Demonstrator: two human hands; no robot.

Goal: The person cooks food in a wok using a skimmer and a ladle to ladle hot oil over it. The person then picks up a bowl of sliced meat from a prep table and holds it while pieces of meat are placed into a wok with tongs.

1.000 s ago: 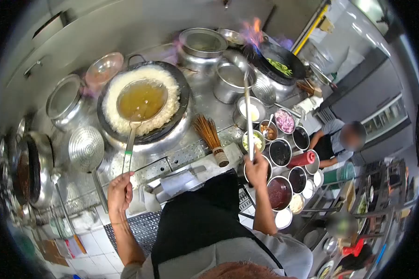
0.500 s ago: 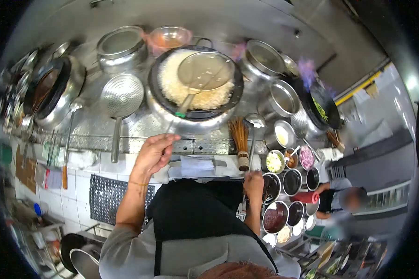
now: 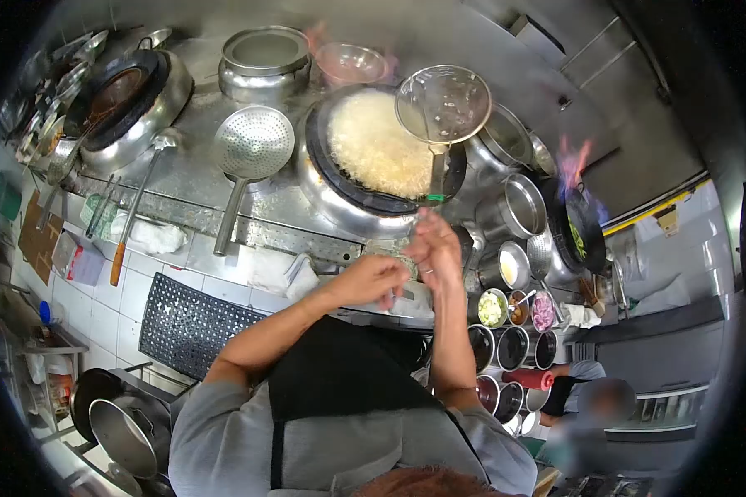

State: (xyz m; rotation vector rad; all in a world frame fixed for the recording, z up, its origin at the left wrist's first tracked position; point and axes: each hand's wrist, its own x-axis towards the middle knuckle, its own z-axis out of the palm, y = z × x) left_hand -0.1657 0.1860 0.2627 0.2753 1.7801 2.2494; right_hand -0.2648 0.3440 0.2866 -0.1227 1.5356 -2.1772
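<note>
Where the right hand (image 3: pixel 435 248) ends, the strainer (image 3: pixel 443 103) lies just beyond.

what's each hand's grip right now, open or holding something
Left hand: partly open, nothing visible in it.
Right hand: closed, holding the mesh strainer by its handle.

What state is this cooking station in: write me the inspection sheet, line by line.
Surface: steel cooktop, shiny, smudged in places.
Job's things: wok full of pale froth; mesh strainer tilted over its right side.
Clutter: slotted scoop, long ladle and white cloth left of the hands.
Hands: right at the strainer's handle end, grip unclear; left visibly holds nothing, fingers bent.
Cables: nothing seen.
Surroundings: flames by another wok; a co-worker at right.
</note>
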